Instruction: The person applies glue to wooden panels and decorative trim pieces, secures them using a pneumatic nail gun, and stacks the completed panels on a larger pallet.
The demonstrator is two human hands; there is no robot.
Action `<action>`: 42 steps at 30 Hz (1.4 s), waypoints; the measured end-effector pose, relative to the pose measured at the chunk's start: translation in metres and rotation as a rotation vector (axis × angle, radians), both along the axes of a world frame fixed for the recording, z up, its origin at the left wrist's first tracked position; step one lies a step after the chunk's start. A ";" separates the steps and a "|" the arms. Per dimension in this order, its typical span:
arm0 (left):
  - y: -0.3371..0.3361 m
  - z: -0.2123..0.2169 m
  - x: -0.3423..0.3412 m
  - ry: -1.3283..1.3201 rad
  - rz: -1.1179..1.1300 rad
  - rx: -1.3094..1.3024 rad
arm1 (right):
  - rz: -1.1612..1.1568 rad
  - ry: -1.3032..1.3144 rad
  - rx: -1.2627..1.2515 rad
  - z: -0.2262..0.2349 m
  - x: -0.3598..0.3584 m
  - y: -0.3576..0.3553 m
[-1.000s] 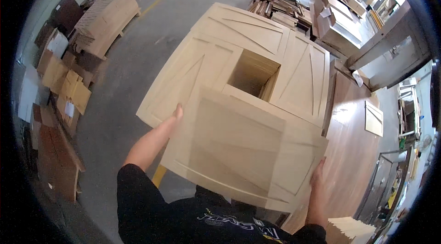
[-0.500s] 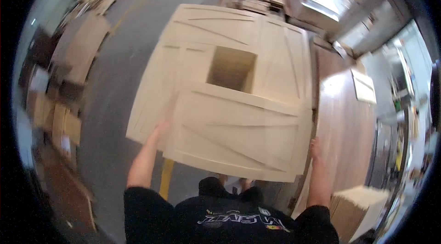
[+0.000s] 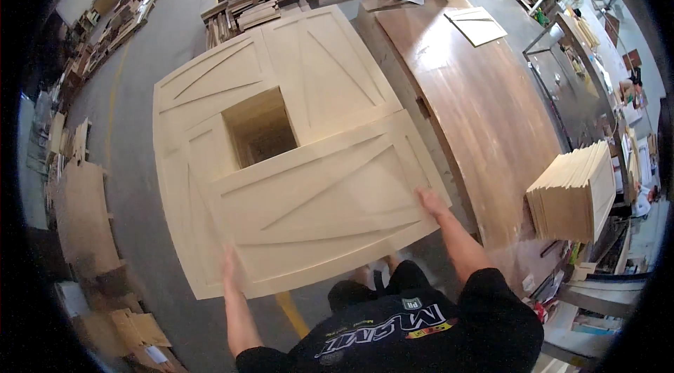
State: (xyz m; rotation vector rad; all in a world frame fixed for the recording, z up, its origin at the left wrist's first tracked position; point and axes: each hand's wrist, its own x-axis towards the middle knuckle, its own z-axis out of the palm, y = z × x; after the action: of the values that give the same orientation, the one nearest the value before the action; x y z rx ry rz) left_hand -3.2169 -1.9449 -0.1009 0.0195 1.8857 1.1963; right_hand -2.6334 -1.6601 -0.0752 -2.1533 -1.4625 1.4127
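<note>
From the head view we hold a pale wooden panel [image 3: 319, 215] with raised diagonal strips, level over a stack of like panels [image 3: 281, 92] set around a square opening. Our left hand [image 3: 230, 271] has its fingers clamped on the panel's near edge; our right hand [image 3: 430, 201] grips its right edge. To the right stands a brown tabletop [image 3: 484, 106] and a pile of boards [image 3: 572, 194].

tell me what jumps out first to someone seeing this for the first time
A big pale wooden panel with raised diagonal strips fills the middle, held at its near edge by the left hand and right hand. It lies over a stack of like panels ringing a square hole. To the right runs a long brown table, with a pile of thin boards beside it.
</note>
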 end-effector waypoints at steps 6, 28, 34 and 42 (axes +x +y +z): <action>-0.002 -0.010 0.007 0.041 -0.128 0.009 | -0.057 0.105 0.029 -0.037 0.030 0.015; 0.002 -0.023 0.066 0.179 -0.222 -0.052 | -0.069 -0.041 -0.057 -0.023 0.076 0.056; -0.018 -0.015 0.094 0.202 -0.154 -0.157 | -0.207 0.174 -0.029 -0.037 0.084 0.053; -0.035 0.038 0.121 0.242 -0.107 -0.160 | -0.109 0.282 0.002 -0.090 0.132 0.065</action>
State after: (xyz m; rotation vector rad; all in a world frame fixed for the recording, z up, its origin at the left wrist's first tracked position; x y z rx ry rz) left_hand -3.0954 -1.9802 -0.0629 0.1827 2.1586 1.0037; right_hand -2.5018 -1.5952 -0.1652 -1.9048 -1.2257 1.5962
